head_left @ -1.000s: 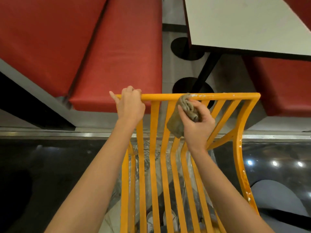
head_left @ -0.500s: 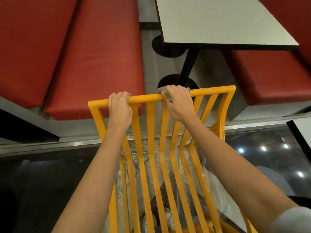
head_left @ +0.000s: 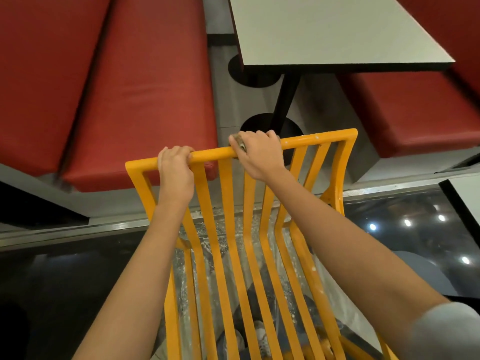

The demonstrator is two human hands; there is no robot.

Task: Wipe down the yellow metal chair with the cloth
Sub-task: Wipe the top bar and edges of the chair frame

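One yellow chair point(head_left: 226, 229), one cloth point(head_left: 240, 144), two hands, one table point(head_left: 337, 29), two red benches.

Cloth point(head_left: 240, 144) no longer dangling, now bunched under right hand point(head_left: 257, 154) atop chair rail point(head_left: 319, 140).

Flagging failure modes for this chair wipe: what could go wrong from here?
1. The cloth is almost wholly hidden under the right hand, so bare fingers may rub the top rail instead.
2. White specks show on the rail to the right of that hand; a short stroke may miss them.
3. The left hand grips the rail, so that patch may go unwiped.
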